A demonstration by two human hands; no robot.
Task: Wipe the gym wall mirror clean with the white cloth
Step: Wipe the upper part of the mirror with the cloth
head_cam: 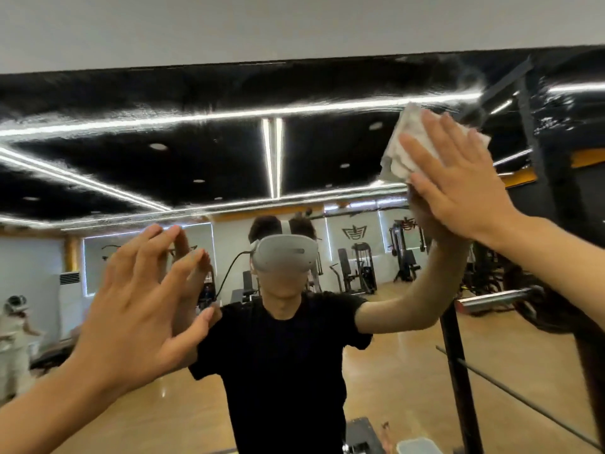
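Right hand spread flat, pressing white cloth on mirror; left hand spread, fingertips apparently touching glass.

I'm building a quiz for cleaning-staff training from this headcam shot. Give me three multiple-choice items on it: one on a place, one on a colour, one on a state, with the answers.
1. Where on the mirror is the white cloth?
A. upper right part
B. lower left corner
C. centre, over the reflected chest

2. What colour is the reflected T-shirt?
A. white
B. black
C. red

3. How does the right hand meet the cloth?
A. balls it in a fist
B. dangles it by one corner
C. presses it flat with straight fingers

Answers:
1 A: the cloth sits high on the glass at the right, well above the reflected head.
2 B: the shirt is plainly black.
3 C: the spread fingers lie straight over the cloth against the glass.
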